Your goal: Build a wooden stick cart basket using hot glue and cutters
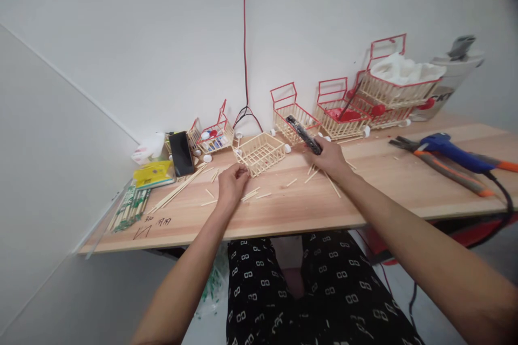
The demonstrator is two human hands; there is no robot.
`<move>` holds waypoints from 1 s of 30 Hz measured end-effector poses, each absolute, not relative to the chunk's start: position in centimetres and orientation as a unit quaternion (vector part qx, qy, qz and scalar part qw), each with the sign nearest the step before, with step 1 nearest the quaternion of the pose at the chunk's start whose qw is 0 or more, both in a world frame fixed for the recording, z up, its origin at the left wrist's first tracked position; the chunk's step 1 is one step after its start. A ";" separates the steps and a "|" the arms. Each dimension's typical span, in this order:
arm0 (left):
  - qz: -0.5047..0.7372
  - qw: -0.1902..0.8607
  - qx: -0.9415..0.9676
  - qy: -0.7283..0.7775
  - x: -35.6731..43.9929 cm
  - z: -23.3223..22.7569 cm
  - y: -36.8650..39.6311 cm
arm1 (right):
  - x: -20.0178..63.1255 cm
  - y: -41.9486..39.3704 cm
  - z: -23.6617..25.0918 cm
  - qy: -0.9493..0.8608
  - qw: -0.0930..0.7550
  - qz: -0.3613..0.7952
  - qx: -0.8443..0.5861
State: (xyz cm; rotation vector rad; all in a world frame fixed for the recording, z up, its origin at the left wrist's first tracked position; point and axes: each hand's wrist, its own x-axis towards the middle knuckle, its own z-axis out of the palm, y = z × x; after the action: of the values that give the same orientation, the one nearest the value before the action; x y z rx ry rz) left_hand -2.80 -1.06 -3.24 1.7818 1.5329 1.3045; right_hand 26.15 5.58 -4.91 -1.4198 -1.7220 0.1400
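While the left hand (231,183) pinches a stick at the near corner of the unpainted stick basket (261,152) mid-table, the right hand (329,157) grips a black cutter (303,134) just right of it.

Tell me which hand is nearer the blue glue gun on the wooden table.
Right. The right hand, gripping a dark utility knife, sits left of the blue glue gun; the left hand lies farther left, by the unpainted stick basket.
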 end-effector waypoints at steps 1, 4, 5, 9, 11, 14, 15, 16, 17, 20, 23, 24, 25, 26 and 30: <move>0.472 0.225 0.647 0.555 -2.8 -3.3 -1.0 | 26.2 5.6 -5.0 -0.694 0.436 0.055 -0.571; 0.468 0.225 0.650 0.554 -2.8 -3.3 -0.9 | 26.3 5.8 -5.1 -0.696 0.433 0.051 -0.570; 0.467 0.224 0.652 0.554 -2.8 -3.3 -0.9 | 26.3 5.8 -5.1 -0.696 0.434 0.049 -0.570; 0.457 0.211 0.661 0.556 -2.7 -3.4 -0.7 | 26.2 5.7 -5.1 -0.693 0.437 0.045 -0.571; 0.450 0.199 0.667 0.560 -2.7 -3.5 -0.8 | 26.2 5.7 -5.1 -0.693 0.437 0.046 -0.571; 0.440 0.163 0.669 0.576 -3.4 -3.2 -1.0 | 26.2 5.7 -5.1 -0.694 0.436 0.048 -0.571; 0.437 0.145 0.669 0.584 -3.9 -3.0 -1.0 | 26.2 5.7 -5.1 -0.694 0.435 0.049 -0.572; 0.432 0.126 0.668 0.593 -4.6 -2.7 -1.1 | 26.2 5.7 -5.1 -0.695 0.433 0.050 -0.572; 0.424 0.107 0.669 0.601 -5.6 -2.3 -1.0 | 26.2 5.7 -5.1 -0.695 0.432 0.052 -0.573; 0.381 0.063 0.679 0.625 -8.9 -1.1 -1.0 | 26.2 5.8 -5.1 -0.692 0.428 0.057 -0.579; 0.339 0.042 0.691 0.637 -11.9 -0.1 -1.6 | 26.2 5.7 -5.0 -0.690 0.426 0.060 -0.583; 0.323 0.042 0.699 0.636 -12.7 0.0 -2.1 | 26.2 5.7 -5.0 -0.690 0.426 0.061 -0.582; 0.306 0.048 0.710 0.633 -13.3 0.1 -2.6 | 26.2 5.7 -5.0 -0.691 0.426 0.061 -0.581; 0.287 0.058 0.723 0.626 -13.7 0.1 -3.3 | 26.3 5.7 -5.0 -0.692 0.425 0.062 -0.580; 0.227 0.099 0.765 0.594 -14.3 0.1 -5.3 | 26.3 5.5 -4.8 -0.697 0.422 0.066 -0.576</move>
State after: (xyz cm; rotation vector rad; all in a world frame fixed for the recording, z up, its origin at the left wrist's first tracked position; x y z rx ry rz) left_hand -14.32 -5.28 0.13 2.2631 1.7568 0.6720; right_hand 26.33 5.48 -4.79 -1.4420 -1.7462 0.1645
